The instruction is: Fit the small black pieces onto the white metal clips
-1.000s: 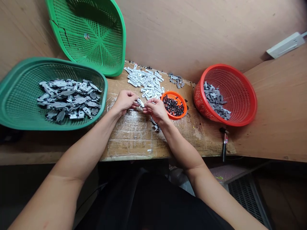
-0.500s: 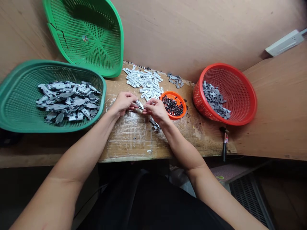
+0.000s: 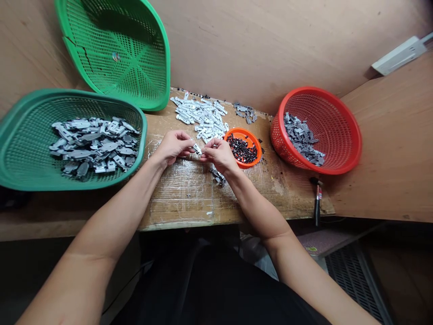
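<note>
My left hand (image 3: 176,146) pinches a small light-grey elongated plastic part (image 3: 196,148) with a dark slot between thumb and fingers, just above the table. At the lower right end of that part, my right hand (image 3: 218,153) has thumb and fingertips pressed together; whatever lies between them is too small to make out. Beyond both hands is a loose pile of similar light-grey parts (image 3: 199,113). An orange dish (image 3: 237,132) of tiny black pieces (image 3: 242,150) stands beside my right hand. Some darker grey parts (image 3: 217,176) lie partly hidden beneath that hand.
To the left stands a dark green basket (image 3: 20,135) with a heap of grey assembled parts (image 3: 98,144). A bright green basket (image 3: 135,67) leans behind it. At right are a red basket (image 3: 341,122) holding dark grey pieces (image 3: 301,137), and a brush (image 3: 317,203) near the table edge.
Both hands stay at nearly the same spot with the same grey part between them. The view has shifted slightly; the fingers have moved only a little.
</note>
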Available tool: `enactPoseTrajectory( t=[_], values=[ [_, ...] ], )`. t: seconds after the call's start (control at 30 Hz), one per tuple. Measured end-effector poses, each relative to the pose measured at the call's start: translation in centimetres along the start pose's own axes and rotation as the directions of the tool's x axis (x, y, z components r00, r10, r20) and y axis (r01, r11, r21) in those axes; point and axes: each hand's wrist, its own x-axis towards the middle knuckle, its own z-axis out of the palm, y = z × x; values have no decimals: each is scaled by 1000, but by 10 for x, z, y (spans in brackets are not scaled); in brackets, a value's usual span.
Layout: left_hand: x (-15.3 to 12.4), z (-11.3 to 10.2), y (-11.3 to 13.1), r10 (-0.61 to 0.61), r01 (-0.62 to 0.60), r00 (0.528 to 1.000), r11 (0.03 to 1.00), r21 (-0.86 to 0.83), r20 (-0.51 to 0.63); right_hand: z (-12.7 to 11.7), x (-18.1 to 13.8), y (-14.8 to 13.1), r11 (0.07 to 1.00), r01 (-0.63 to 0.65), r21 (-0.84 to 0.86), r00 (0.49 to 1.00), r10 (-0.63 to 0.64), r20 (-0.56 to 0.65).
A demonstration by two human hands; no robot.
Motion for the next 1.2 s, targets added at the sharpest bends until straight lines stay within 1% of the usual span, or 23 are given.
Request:
enactPoseTrajectory(
  t=[0.1, 0.2, 0.37, 0.47, 0.53, 0.6, 0.67, 0.7, 0.8, 0.9, 0.97, 1.0, 1.07, 1.13, 1.2],
  values=[
    [0, 1, -1, 23, -23, 1000, 999, 31, 8, -1, 0, 1, 1000, -20, -11, 1000, 20, -10],
    [1, 1, -4, 62, -63, 998, 996, 57, 11, -3, -2, 0, 998, -42, -40, 999, 42, 7],
    [3, 1, -7, 106, -107, 994, 993, 51, 31, -9, -2, 2, 995, -26, -95, 998, 32, 61],
    [4, -1, -7, 135, -137, 990, 990, 33, 42, -13, -1, 5, 997, -13, -70, 997, 18, 77],
    [4, -2, -7, 145, -147, 988, 989, 25, 51, -15, -1, 7, 999, -42, -1, 990, 42, 136],
    [4, -2, -6, 149, -151, 987, 988, 21, 56, -15, -1, 8, 992, -110, 67, 969, 92, 230],
    [3, -2, -6, 158, -160, 985, 987, 18, 66, -14, -1, 10, 984, -159, 85, 940, 124, 318],
    [3, -2, -6, 164, -165, 984, 986, 18, 70, -13, -2, 11, 984, -157, 78, 930, 121, 347],
    [3, -2, -5, 175, -175, 983, 985, 2, 61, -10, -2, 15, 997, -61, 46, 927, 40, 373],
    [4, -2, -5, 178, -177, 983, 984, -35, 46, -7, -3, 17, 998, 55, 15, 940, -57, 337],
    [5, -3, -5, 184, -180, 981, 982, -59, 66, -7, -4, 16, 992, 120, -24, 946, -107, 306],
    [5, -4, -6, 187, -181, 978, 982, -60, 96, -7, -5, 14, 987, 154, -53, 946, -132, 295],
    [5, -5, -8, 209, -212, 957, 977, -10, 200, -9, -6, 12, 966, 224, -126, 938, -179, 296],
    [4, -5, -10, 260, -295, 917, 953, 75, 303, -13, -7, 11, 935, 294, -199, 920, -220, 324],
    [3, -4, -13, 323, -384, 883, 914, 129, 340, -17, -7, 12, 896, 364, -255, 899, -266, 349]
  ],
)
